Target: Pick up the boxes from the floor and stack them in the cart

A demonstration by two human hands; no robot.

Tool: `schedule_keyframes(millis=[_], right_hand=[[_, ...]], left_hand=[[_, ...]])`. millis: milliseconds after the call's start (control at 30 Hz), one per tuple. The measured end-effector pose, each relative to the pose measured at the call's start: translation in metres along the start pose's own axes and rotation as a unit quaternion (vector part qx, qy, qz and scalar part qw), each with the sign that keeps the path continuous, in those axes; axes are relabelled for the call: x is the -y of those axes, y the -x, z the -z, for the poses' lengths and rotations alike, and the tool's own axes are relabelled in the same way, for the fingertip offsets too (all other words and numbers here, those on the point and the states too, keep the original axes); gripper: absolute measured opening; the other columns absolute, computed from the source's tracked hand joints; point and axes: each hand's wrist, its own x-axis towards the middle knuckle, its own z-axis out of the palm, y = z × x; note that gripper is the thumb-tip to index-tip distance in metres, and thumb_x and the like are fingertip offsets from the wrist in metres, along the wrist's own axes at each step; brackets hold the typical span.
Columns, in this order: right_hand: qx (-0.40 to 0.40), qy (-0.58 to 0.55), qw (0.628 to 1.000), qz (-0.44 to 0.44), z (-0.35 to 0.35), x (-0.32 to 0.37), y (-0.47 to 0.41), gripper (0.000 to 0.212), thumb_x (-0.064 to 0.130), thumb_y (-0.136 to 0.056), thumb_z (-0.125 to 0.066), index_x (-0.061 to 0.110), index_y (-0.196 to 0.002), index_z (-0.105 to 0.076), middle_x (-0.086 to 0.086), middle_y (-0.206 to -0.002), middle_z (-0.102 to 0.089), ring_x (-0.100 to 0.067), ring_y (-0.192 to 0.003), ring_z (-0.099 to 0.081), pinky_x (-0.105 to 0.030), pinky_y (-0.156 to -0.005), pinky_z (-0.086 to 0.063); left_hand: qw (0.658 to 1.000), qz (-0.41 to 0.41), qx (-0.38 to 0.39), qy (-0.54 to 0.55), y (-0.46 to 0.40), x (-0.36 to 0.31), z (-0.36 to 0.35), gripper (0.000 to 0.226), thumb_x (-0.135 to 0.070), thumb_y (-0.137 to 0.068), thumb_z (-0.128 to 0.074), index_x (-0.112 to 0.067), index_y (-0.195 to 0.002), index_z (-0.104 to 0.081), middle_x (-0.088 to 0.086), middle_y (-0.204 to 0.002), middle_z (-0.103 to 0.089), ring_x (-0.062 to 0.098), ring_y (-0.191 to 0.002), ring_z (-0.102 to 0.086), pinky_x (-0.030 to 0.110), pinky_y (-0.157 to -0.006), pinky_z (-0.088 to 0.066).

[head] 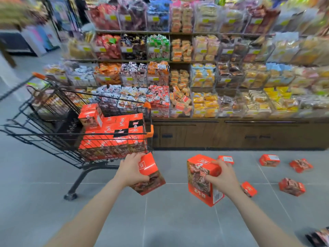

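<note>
My left hand (130,171) grips an orange snack box (150,175), tilted, just below the cart's near right corner. My right hand (221,177) holds a second orange box (203,182) upright above the floor. The black wire cart (53,139) with orange corner caps stands at the left and holds several stacked orange boxes (114,132), one more standing on top at the back. Several orange boxes lie scattered on the grey tile floor to the right, among them one at the far right (269,159), one nearer (292,186) and a small one beside my right wrist (248,188).
A tall snack shelf (195,68) with wooden cabinet doors at its base (231,136) runs behind the cart and the boxes. A dark packet (318,237) lies at the bottom right corner. Open grey floor lies around my arms.
</note>
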Motion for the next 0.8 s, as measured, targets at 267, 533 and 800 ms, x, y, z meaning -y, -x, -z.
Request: schedule_keyframes(millis=[267, 533, 800], right_hand=[[0.063, -0.008, 0.996, 0.062, -0.093, 0.139, -0.009, 0.053, 0.029, -0.067, -0.082, 0.028, -0.108, -0.048, -0.001, -0.108, -0.046, -0.017, -0.094, -0.049, -0.03, -0.077, -0.039], [0.101, -0.046, 0.988, 0.105, -0.142, 0.235, -0.065, 0.054, 0.028, -0.067, -0.083, 0.027, -0.11, -0.051, -0.003, -0.112, -0.047, -0.019, -0.1, -0.051, -0.03, -0.076, -0.039], [0.125, -0.051, 0.975, 0.174, -0.172, 0.298, -0.176, 0.054, 0.023, -0.067, -0.083, 0.026, -0.111, -0.053, 0.0, -0.109, -0.047, -0.016, -0.098, -0.05, -0.025, -0.072, -0.038]], left_hand=[[0.997, 0.05, -0.066, -0.005, 0.028, 0.132, 0.096, 0.098, -0.051, -0.05, -0.066, -0.028, -0.14, -0.037, -0.006, -0.112, -0.045, 0.019, -0.114, -0.041, 0.043, -0.101, -0.035], [0.991, 0.083, -0.109, -0.004, -0.004, 0.205, 0.147, 0.1, -0.053, -0.048, -0.065, -0.027, -0.141, -0.038, -0.007, -0.109, -0.044, 0.02, -0.11, -0.042, 0.04, -0.098, -0.038], [0.987, 0.102, -0.123, 0.0, -0.103, 0.253, 0.186, 0.098, -0.054, -0.054, -0.067, -0.027, -0.142, -0.034, -0.005, -0.115, -0.045, 0.02, -0.113, -0.04, 0.042, -0.098, -0.037]])
